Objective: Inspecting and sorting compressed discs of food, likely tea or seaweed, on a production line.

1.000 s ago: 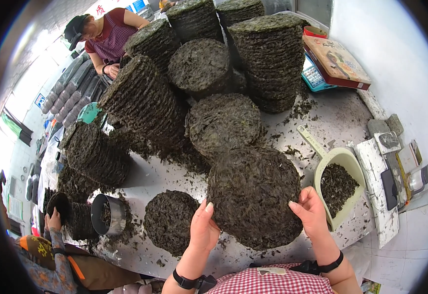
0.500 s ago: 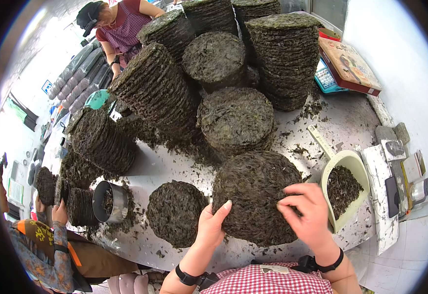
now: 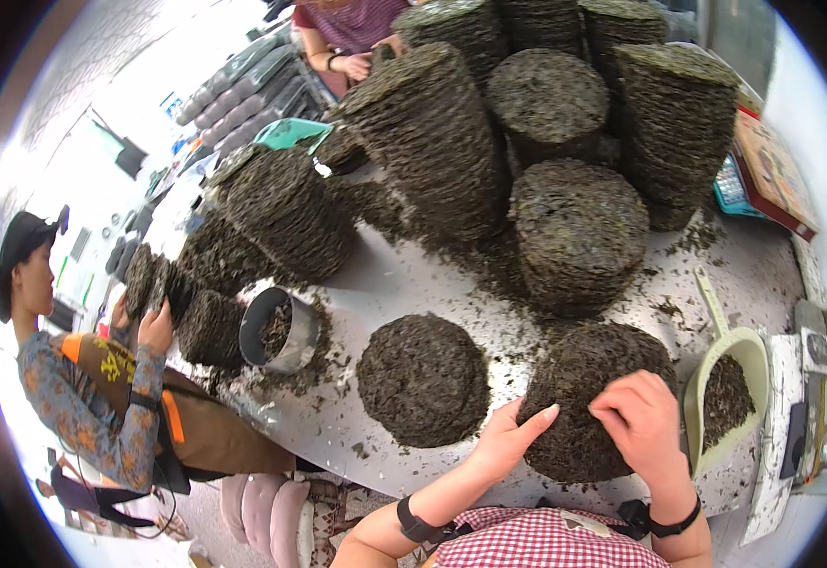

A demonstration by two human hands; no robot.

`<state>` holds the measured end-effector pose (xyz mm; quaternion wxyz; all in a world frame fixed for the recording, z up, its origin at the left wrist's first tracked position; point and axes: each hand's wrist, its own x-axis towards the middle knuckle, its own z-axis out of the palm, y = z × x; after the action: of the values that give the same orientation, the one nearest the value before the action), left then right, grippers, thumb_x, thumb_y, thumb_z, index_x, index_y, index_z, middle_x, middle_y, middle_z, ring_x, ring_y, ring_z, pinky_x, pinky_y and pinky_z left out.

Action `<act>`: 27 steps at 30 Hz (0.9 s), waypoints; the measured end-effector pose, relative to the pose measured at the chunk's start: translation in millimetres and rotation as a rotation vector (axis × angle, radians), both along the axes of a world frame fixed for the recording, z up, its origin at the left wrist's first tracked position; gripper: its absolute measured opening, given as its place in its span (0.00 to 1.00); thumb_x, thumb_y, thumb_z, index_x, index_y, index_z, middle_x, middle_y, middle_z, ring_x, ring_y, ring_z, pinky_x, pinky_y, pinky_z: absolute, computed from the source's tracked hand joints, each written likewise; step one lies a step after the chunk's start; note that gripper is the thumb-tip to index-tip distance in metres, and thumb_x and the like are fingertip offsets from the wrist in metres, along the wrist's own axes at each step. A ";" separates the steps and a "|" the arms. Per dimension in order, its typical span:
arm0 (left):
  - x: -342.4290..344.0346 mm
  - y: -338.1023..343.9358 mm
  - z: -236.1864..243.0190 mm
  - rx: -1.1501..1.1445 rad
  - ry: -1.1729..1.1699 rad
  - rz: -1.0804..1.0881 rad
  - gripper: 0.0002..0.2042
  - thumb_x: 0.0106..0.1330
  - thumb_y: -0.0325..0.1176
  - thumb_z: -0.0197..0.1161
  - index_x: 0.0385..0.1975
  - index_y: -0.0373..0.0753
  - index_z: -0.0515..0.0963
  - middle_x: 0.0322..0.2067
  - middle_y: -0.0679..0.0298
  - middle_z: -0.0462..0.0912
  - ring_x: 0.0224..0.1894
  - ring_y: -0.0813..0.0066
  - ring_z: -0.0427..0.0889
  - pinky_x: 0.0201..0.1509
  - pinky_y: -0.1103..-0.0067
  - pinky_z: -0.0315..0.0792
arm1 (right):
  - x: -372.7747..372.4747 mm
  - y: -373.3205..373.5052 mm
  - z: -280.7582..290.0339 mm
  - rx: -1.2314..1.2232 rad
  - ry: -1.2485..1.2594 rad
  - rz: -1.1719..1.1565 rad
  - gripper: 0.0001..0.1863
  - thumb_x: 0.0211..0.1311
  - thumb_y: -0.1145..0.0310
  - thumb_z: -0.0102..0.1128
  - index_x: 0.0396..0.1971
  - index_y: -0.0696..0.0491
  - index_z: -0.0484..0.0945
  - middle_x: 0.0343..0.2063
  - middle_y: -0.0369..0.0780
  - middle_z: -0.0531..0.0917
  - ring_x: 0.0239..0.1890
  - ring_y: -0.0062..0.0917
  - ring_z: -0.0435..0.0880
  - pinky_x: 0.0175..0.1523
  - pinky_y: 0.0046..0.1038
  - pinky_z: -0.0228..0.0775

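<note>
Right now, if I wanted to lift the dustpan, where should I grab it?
I'd take the dustpan by its long handle, coming from above: it's slim and sticks out with nothing lying over it. Keep the pan fairly level, because dark flakes lie inside.

We've got an open lane on the tabletop (image 3: 385, 284) between metal ring (image 3: 302, 343) and lone disc (image 3: 423, 381); slim gap between that and left hand (image 3: 501, 443). Behind the gripped disc (image 3: 612, 355), we're blocked by the short stack (image 3: 579, 237); on its right, dustpan (image 3: 760, 379) crowds us.
</note>
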<state>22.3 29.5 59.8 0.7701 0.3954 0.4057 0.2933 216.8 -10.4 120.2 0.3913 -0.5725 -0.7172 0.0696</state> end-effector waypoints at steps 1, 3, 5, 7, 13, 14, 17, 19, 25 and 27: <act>-1.6 0.3 0.5 -0.037 -0.031 0.040 0.17 0.65 0.38 0.62 0.47 0.32 0.74 0.39 0.67 0.80 0.39 0.83 0.75 0.44 0.82 0.70 | 5.6 -8.2 1.2 -0.027 0.092 -0.002 0.06 0.43 0.74 0.68 0.22 0.51 0.78 0.24 0.35 0.79 0.28 0.28 0.77 0.35 0.29 0.67; -9.4 9.8 12.2 -0.077 0.012 0.168 0.18 0.64 0.38 0.63 0.47 0.32 0.74 0.38 0.65 0.80 0.39 0.81 0.76 0.44 0.81 0.70 | 24.5 -32.1 3.1 -0.095 0.348 -0.030 0.06 0.44 0.75 0.67 0.21 0.54 0.77 0.23 0.37 0.79 0.26 0.27 0.77 0.33 0.27 0.67; -56.6 21.6 -18.1 0.616 0.357 0.124 0.21 0.59 0.40 0.67 0.46 0.31 0.75 0.38 0.61 0.80 0.38 0.76 0.77 0.43 0.77 0.71 | 53.8 -56.3 2.5 -0.176 0.659 -0.049 0.06 0.45 0.76 0.66 0.20 0.56 0.75 0.23 0.40 0.79 0.25 0.25 0.77 0.31 0.24 0.68; -109.3 38.6 -42.3 0.202 0.163 0.581 0.17 0.58 0.40 0.65 0.41 0.34 0.75 0.36 0.62 0.79 0.38 0.72 0.78 0.41 0.72 0.72 | 91.0 -79.3 1.5 -0.223 0.923 -0.052 0.07 0.50 0.75 0.62 0.20 0.57 0.72 0.22 0.42 0.78 0.26 0.24 0.76 0.30 0.23 0.68; -192.3 70.3 -34.7 0.410 0.378 0.725 0.23 0.62 0.27 0.60 0.57 0.32 0.66 0.50 0.56 0.76 0.51 0.65 0.75 0.54 0.71 0.70 | 186.2 -134.5 -43.3 -0.412 -0.494 -0.863 0.13 0.53 0.81 0.57 0.39 0.57 0.71 0.27 0.37 0.80 0.29 0.23 0.78 0.35 0.23 0.68; -194.0 71.1 -43.0 0.635 0.630 0.700 0.23 0.62 0.27 0.59 0.57 0.31 0.66 0.52 0.55 0.74 0.55 0.63 0.73 0.58 0.70 0.67 | 187.2 -138.4 -46.1 -0.292 -0.760 -0.773 0.16 0.51 0.80 0.60 0.42 0.57 0.72 0.30 0.38 0.82 0.31 0.25 0.81 0.38 0.26 0.71; -152.7 60.8 -7.9 1.062 1.160 0.662 0.23 0.61 0.25 0.58 0.58 0.31 0.66 0.56 0.54 0.72 0.59 0.60 0.69 0.63 0.68 0.62 | 141.1 -122.0 -45.8 -0.386 0.340 -0.645 0.13 0.49 0.77 0.65 0.37 0.55 0.78 0.31 0.40 0.83 0.32 0.28 0.82 0.38 0.27 0.73; -130.7 53.8 6.9 1.103 1.044 0.525 0.24 0.60 0.25 0.58 0.58 0.31 0.66 0.56 0.53 0.71 0.59 0.59 0.70 0.64 0.68 0.62 | 101.6 -97.1 -34.0 -0.346 0.286 -0.410 0.07 0.50 0.74 0.66 0.31 0.54 0.80 0.31 0.39 0.83 0.31 0.28 0.82 0.38 0.27 0.74; -19.0 9.7 9.0 1.120 0.665 -0.238 0.34 0.56 0.29 0.66 0.62 0.31 0.59 0.59 0.50 0.68 0.62 0.53 0.66 0.64 0.66 0.62 | 28.1 -20.2 -44.3 -0.169 -0.043 -0.053 0.04 0.47 0.72 0.67 0.24 0.53 0.82 0.26 0.35 0.82 0.29 0.29 0.80 0.33 0.27 0.72; -7.5 -1.0 1.5 1.095 0.616 -0.295 0.35 0.55 0.30 0.66 0.63 0.31 0.57 0.61 0.51 0.66 0.65 0.53 0.62 0.65 0.64 0.60 | 20.6 -13.6 -54.0 -0.175 -0.122 -0.144 0.04 0.45 0.71 0.68 0.24 0.52 0.82 0.24 0.34 0.80 0.27 0.29 0.79 0.32 0.28 0.71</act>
<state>14.9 28.4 61.3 0.3371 0.8490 0.3411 0.2220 237.4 -24.0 66.2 0.2993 -0.6576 -0.6879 0.0688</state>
